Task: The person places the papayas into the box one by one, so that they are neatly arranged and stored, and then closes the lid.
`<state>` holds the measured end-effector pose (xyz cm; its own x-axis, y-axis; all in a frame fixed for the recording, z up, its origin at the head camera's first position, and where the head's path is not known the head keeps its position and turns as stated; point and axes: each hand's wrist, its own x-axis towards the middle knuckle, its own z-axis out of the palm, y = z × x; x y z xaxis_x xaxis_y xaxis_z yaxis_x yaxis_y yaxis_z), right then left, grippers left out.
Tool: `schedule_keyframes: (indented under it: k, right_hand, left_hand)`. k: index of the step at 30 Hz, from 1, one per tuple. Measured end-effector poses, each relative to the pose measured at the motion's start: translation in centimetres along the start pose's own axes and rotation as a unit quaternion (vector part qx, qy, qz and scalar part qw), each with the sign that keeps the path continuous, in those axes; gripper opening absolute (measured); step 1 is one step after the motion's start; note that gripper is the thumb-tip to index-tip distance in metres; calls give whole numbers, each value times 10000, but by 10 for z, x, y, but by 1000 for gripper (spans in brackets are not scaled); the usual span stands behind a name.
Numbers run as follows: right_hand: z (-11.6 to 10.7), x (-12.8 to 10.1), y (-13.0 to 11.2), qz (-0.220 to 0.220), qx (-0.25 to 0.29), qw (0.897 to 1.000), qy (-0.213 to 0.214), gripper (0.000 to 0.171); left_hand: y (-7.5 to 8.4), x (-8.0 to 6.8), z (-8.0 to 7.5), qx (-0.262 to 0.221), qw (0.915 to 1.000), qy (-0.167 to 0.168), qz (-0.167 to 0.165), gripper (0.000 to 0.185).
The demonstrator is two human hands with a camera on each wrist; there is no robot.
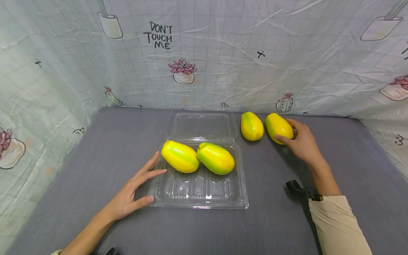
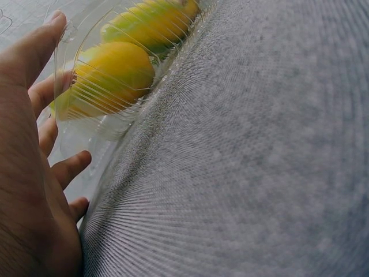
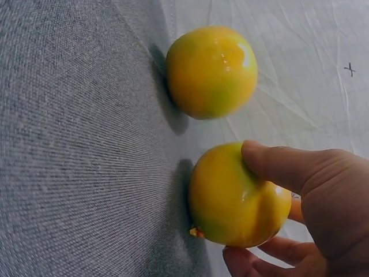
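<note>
A clear plastic clamshell tray (image 1: 197, 196) lies open on the grey table, holding two yellow-green mangoes (image 1: 180, 156) (image 1: 215, 158) at its far end. My left hand (image 1: 137, 186) rests flat against the tray's left edge (image 2: 64, 69), fingers straight, thumb at the near corner. Behind the tray to the right lie two more mangoes on the table. My right hand (image 1: 298, 140) grips the rightmost one (image 1: 278, 127) (image 3: 233, 199), thumb on its near side and fingers curled behind. The other loose mango (image 1: 251, 125) (image 3: 210, 70) lies just to its left, untouched.
The tray's clear lid (image 1: 201, 124) lies folded back toward the wall. A printed cloth backdrop (image 1: 223, 53) closes the back and both sides. A black strap (image 1: 301, 191) sits at my right wrist. Bare grey tabletop (image 1: 95, 148) shows left of the tray.
</note>
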<state>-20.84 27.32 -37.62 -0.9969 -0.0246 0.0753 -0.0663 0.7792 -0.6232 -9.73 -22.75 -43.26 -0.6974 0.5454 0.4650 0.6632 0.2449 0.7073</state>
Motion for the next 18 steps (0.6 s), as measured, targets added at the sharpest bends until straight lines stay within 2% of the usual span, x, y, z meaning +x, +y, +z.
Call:
schedule_keyframes:
  k: [9,18]
  right_hand:
    - [-3,-1,0,4,-52,10000,-51,82]
    - [-4,-2,-1,-48,-172,9998,72,80]
  left_hand:
    - [0,0,-1,9,10000,-3,12,59]
    - [1,0,-1,-23,10000,-3,36,59]
